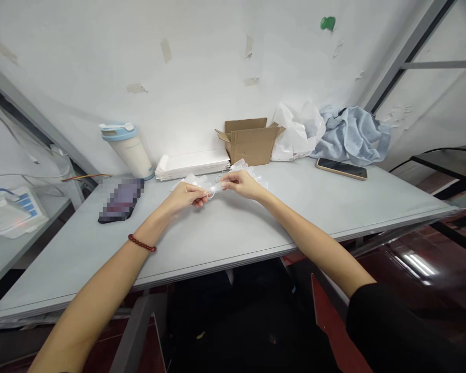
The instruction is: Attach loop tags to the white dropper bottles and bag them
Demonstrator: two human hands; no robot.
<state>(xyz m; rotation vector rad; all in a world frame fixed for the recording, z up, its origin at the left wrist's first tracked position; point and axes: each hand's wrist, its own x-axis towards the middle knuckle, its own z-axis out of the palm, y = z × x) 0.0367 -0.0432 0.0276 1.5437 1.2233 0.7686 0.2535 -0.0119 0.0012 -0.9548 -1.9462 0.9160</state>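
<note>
Head view: grey table fills the middle, wall behind. Blue cloth bunched at 2 o'clock, white plastic bag touching its left edge. Open cardboard box at 12, contents hidden. Stack of white trays at 11, just beside the box. Lidded tumbler at 10, its label too faint to read. Smartphone lies face up at 3, screen dark. Dark flat item at 9 is blurred out.

Left hand and right hand meet above the table centre, each pinching one end of a small clear plastic piece held just off the surface. Both grips are closed on it.

Loose clear plastic pieces lie on the table right behind the hands. One is being worked and the rest lie loose; can't tell handled ones from untouched. Bead bracelet on the left wrist. No readable writing anywhere.
</note>
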